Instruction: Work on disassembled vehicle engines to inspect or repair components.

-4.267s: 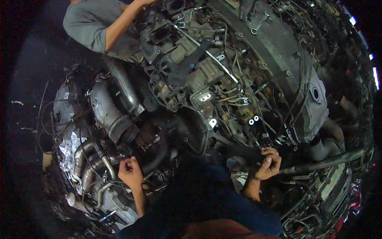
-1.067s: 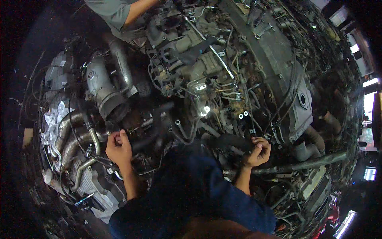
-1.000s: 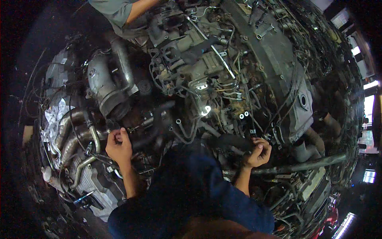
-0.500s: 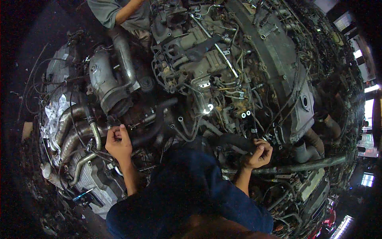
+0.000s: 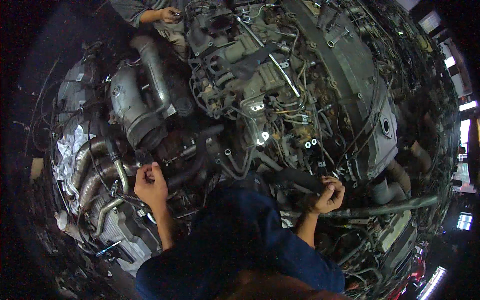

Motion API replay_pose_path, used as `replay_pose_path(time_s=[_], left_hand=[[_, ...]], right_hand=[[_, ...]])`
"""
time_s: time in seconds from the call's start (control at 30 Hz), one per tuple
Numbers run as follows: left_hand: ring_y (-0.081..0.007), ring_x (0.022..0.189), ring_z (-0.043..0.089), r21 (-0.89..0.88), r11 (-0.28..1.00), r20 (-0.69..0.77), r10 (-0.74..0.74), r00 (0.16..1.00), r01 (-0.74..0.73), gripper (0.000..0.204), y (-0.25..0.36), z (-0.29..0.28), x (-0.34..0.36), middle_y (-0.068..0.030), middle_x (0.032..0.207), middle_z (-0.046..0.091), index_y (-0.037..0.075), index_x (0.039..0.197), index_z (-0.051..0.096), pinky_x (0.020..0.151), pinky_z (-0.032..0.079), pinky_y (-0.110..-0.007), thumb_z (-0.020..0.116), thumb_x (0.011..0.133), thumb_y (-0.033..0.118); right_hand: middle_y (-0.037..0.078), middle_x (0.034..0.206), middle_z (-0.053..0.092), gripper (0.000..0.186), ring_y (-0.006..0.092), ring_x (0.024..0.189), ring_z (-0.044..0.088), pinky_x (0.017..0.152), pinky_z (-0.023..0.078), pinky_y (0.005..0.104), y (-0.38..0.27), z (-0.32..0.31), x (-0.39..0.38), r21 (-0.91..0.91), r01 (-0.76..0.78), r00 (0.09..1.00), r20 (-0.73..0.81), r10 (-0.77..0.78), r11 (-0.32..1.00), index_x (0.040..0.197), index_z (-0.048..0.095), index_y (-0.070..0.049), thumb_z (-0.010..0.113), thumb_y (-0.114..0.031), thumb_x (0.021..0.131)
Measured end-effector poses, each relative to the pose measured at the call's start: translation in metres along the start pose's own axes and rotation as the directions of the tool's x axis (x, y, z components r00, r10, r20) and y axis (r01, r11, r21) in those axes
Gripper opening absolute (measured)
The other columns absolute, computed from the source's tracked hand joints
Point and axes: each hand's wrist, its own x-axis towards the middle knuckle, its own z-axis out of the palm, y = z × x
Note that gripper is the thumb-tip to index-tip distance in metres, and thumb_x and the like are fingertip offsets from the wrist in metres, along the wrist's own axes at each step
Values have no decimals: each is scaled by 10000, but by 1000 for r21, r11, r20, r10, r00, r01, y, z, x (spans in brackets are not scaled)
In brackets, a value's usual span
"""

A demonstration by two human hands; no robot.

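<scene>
My left hand [image 5: 151, 182] is closed, fingertips curled against the thumb, beside the corrugated metal pipes [image 5: 95, 165] and below the wide grey metal duct [image 5: 135, 115]; what it holds, if anything, is hidden. My right hand [image 5: 329, 195] is also curled, with thumb and fingers together near a small metal bracket [image 5: 321, 164] at the lower part of the dirty engine assembly [image 5: 260, 80]; its contents cannot be made out. A thick black hose [image 5: 295, 180] runs just left of my right hand. A long bright rod [image 5: 284, 75] lies across the engine.
A co-worker's hand [image 5: 170, 15] holds something small at the top, beside a grey sleeve [image 5: 127, 10]. Crumpled silvery material [image 5: 69, 155] sits at the left. A blue pen-like item [image 5: 107, 248] lies at lower left. More engine parts [image 5: 375, 240] surround me; bright openings [image 5: 466, 135] show at right.
The view has shifted since the earliest frame. The co-worker's arm has dropped back, bringing that hand into sight. My two hands stay curled in nearly the same places.
</scene>
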Motion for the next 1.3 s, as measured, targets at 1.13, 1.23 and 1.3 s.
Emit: replay_pose_path(time_s=[1.13, 1.23, 1.3], left_hand=[[-30, 511, 428, -28, 999, 3, 30, 1000, -30, 211, -4, 1, 1, 17, 563, 528, -2, 762, 609, 469, 334, -188, 691, 829, 180], [-28, 512, 422, -60, 998, 0, 32, 999, -32, 221, -7, 2, 0, 21, 564, 522, -5, 759, 607, 471, 333, -183, 695, 829, 185], [-28, 515, 418, -92, 995, 0, 28, 1000, -28, 235, -7, 2, 0, 25, 565, 517, -8, 755, 604, 474, 332, -179, 699, 828, 194]], right_hand=[[145, 703, 539, 217, 265, 700, 557, 697, 480, 390, -4, 0, 2, -32, 11, 1000, 15, -11, 999, 755, 453, 7, 517, -165, 871], [146, 705, 542, 213, 265, 702, 559, 700, 482, 393, -4, 0, 3, -35, 27, 999, 25, -26, 999, 758, 456, 7, 514, -162, 873], [147, 707, 544, 211, 265, 704, 560, 701, 482, 394, -4, -1, 3, -46, 41, 999, 36, -39, 998, 760, 458, 7, 513, -160, 875]])
